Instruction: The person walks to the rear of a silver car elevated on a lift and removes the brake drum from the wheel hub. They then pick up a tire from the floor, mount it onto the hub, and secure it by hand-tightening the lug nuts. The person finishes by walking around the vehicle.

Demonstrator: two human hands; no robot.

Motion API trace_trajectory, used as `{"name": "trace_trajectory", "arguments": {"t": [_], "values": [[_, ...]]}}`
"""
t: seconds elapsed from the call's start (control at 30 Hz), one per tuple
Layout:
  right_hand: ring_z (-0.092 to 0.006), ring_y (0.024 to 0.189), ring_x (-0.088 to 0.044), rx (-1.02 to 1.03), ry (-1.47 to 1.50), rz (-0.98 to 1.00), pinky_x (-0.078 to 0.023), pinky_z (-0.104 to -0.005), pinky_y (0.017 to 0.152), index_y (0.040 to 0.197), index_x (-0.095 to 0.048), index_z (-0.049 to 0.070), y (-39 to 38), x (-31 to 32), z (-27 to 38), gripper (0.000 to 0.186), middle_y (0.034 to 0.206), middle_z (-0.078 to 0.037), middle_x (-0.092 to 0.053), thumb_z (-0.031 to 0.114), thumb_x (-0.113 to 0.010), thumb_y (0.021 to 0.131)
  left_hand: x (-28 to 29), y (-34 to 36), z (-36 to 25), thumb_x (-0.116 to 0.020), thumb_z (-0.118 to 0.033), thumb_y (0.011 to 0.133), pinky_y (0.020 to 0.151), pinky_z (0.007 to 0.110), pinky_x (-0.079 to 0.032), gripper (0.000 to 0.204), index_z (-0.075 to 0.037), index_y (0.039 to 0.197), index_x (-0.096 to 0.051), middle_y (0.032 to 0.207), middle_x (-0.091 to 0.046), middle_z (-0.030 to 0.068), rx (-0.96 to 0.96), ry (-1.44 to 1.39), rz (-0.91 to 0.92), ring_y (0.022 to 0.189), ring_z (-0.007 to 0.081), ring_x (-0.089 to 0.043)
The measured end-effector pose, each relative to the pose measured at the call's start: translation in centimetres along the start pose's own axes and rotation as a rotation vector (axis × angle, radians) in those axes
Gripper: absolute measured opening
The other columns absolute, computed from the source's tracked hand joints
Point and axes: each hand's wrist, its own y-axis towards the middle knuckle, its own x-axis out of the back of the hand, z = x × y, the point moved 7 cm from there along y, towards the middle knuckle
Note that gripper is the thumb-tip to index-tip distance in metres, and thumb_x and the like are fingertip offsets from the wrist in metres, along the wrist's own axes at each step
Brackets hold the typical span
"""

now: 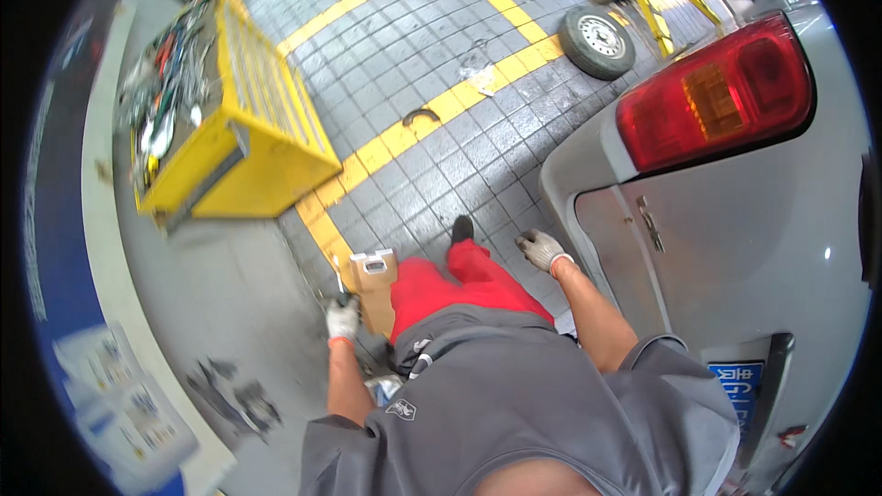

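My left hand (344, 319), in a white work glove with dirty fingertips, is closed on a slim hand tool (339, 274) with a dark handle and a thin pale shaft; its exact kind is too small to make out. Just right of that hand stands a brown cardboard box (375, 298) with a white label. My right hand (542, 250), gloved too, hangs by the rear corner of a silver vehicle (717, 266). Its fingers are loosely bent and apart, and nothing shows in them.
A yellow tool cabinet (266, 161) with hand tools on top stands at left. On the tiled floor lie a curved dark part (421, 116) and a wheel (596, 42). A yellow lift stand (654, 5) is beyond. Dark parts (234, 397) lie lower left, near clear plastic cases (129, 409).
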Motion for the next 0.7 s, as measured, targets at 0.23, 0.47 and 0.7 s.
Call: {"name": "trace_trajectory", "arguments": {"t": [0.23,0.47,0.7], "values": [[-0.0375,0.123,-0.071,0.094,0.029,-0.052,-0.053,-0.0443,0.107,0.138,-0.071,0.004,8.5,8.2,17.2,0.051,0.129,-0.023,-0.077,0.044,-0.061,0.107,-5.1,11.1,-9.9,-0.081,-0.032,0.092,0.067,0.04,-0.056,0.034,-0.001,0.104,-0.076,0.082,-0.074,0.0089,-0.026,0.231,0.112,0.073,0.0221,-0.073],[-0.0214,0.086,-0.072,-0.165,0.211,-0.148,-0.058,-0.0378,0.081,0.136,-0.071,0.001,18.2,12.0,16.7,0.049,0.105,-0.013,-0.077,0.039,-0.065,0.106,-8.0,26.8,-19.2,-0.079,-0.04,0.092,0.076,0.045,-0.059,0.046,0.001,0.111,-0.078,0.09,-0.08,0.0188,0.067,0.585,0.294,0.082,0.0325,-0.078],[-0.0271,0.095,-0.075,-0.484,0.504,-0.246,-0.058,-0.0403,0.089,0.133,-0.072,0.002,22.8,13.8,13.3,0.051,0.114,-0.017,-0.079,0.043,-0.064,0.106,-13.5,40.2,-41.2,-0.08,-0.028,0.095,0.051,0.036,-0.052,0.029,-0.003,0.109,-0.074,0.08,-0.071,0.0063,0.014,0.476,0.376,0.058,0.0175,-0.066]]}}
